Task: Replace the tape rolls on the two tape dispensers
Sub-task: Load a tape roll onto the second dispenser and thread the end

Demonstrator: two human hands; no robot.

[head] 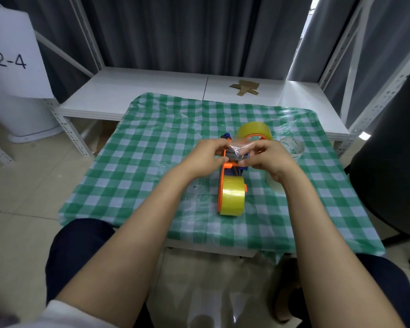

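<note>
Head view: I'm pinching tape (238, 147) with left fingers (214, 147) and right fingers (258, 147) above the dispenser (221, 183). Its length is running toward me.

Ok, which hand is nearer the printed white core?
Right. The right hand is just left of the printed white core; the left hand lies farther left, across the near dispenser.

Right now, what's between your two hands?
Head view: crinkly clear tape and the front of the dispenser, between the left hand and right hand.
</note>
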